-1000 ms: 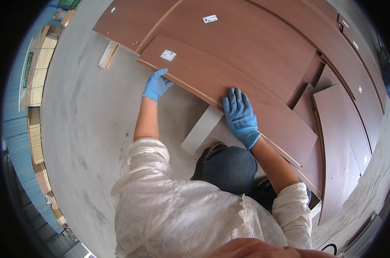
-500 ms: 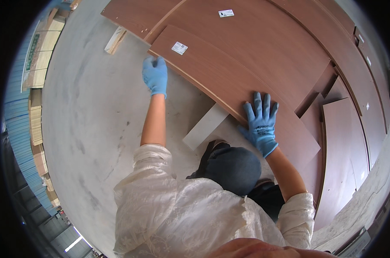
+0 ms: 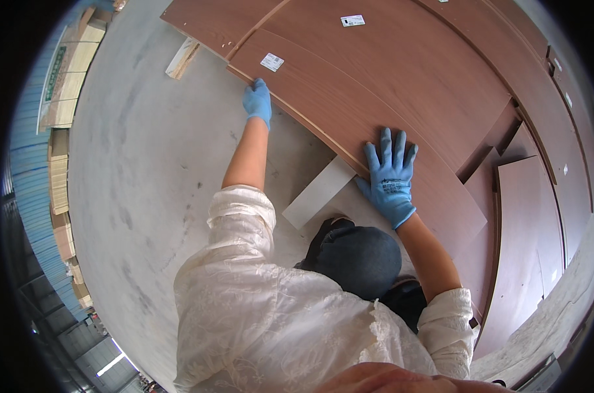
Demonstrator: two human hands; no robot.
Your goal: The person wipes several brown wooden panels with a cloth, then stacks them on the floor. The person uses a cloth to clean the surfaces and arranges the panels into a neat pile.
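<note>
Panel position: the top brown board (image 3: 349,124) lies flat on the panel stack (image 3: 441,72), over the concrete floor (image 3: 146,170).
Left hand (image 3: 258,102): I curl the fingers over its near edge.
Right hand (image 3: 390,177): I press it flat, fingers spread, gripping nothing.
Technique: I would slide evenly, keeping both edges square.

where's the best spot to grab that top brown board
Probably by its long near edge, from the concrete floor side: the long flat brown wooden board overhangs there, leaving room for fingers underneath. The blue-gloved left hand already grips that edge; the blue-gloved right hand lies flat on top.
</note>
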